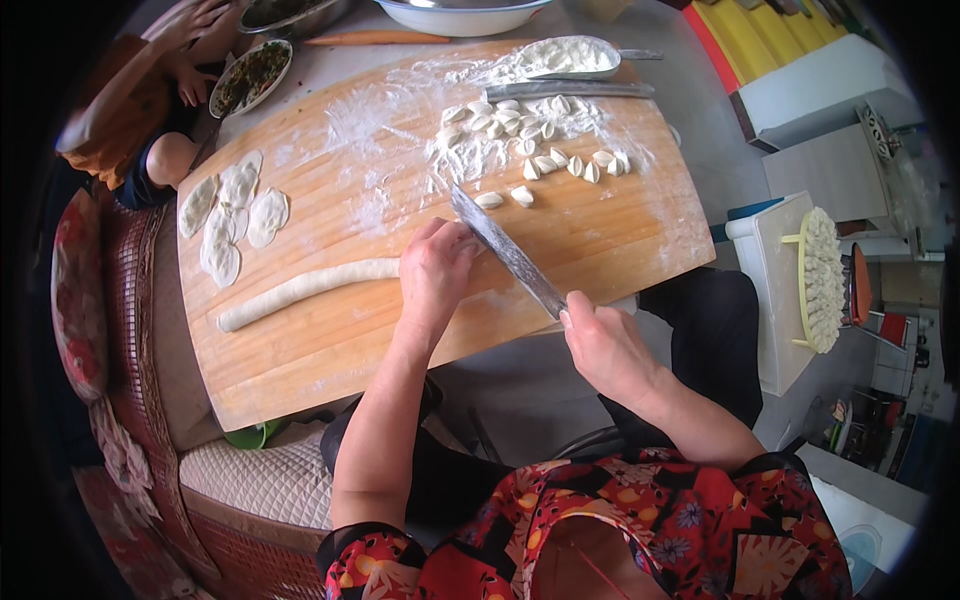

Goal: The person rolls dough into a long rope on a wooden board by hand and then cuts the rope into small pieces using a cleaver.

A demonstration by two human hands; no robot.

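My left hand (437, 262) is closed around the right end of a long dough rope (311, 287) on the floured wooden board (345, 375). In my right hand (604, 341) is the handle end of a flour-dusted knife (510, 251); its blade slants up and left, with its tip just above my left fingers. Two cut dough pieces (523, 196) lie beyond the blade, and several more (530, 135) are gathered in flour farther back. Flat dough wrappers (267, 217) overlap in part at the board's left.
A metal scoop of flour (574, 56) and a metal bar (570, 91) lie at the back right. Another person's arm (150, 67) and knee (171, 157) are at the upper left, by a plate of filling (251, 77). A tray of dumplings (822, 281) stands at the right.
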